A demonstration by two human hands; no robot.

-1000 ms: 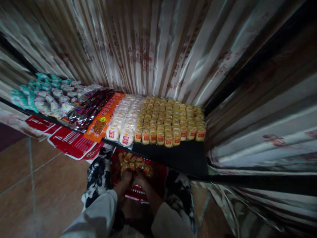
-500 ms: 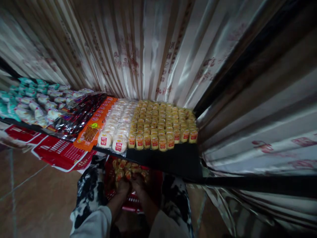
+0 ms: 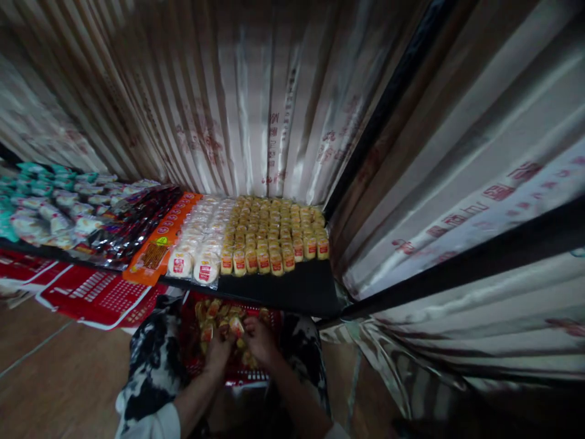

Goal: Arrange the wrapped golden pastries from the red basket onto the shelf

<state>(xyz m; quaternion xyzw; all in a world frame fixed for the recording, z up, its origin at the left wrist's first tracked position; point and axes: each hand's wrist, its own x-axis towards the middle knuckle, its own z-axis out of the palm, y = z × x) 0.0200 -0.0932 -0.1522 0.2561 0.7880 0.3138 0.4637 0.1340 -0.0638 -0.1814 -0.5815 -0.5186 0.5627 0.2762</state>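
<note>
A red plastic basket (image 3: 249, 375) rests on my lap and holds several small yellow snack packs (image 3: 214, 311). My left hand (image 3: 218, 352) and my right hand (image 3: 260, 339) are both down in the basket, fingers closed around snack packs, with one pack (image 3: 236, 325) between them. Just above, a black shelf (image 3: 292, 286) carries rows of the same yellow packs with red labels (image 3: 274, 231), and white round packs (image 3: 201, 235) to their left. It is dim, so the exact grip of each hand is hard to make out.
Further left on the shelf lie an orange packet (image 3: 159, 244), dark foil packs (image 3: 132, 222) and teal-and-white packs (image 3: 46, 201). Red flattened baskets (image 3: 91, 292) hang below the shelf. Shiny printed plastic curtains (image 3: 256, 103) close off the back and right. The floor (image 3: 68, 378) is brown tile.
The view has swung rightward, so the shelf sits further left and lower in the picture. Both hands stay in the basket, working among the packs and shifted slightly up.
</note>
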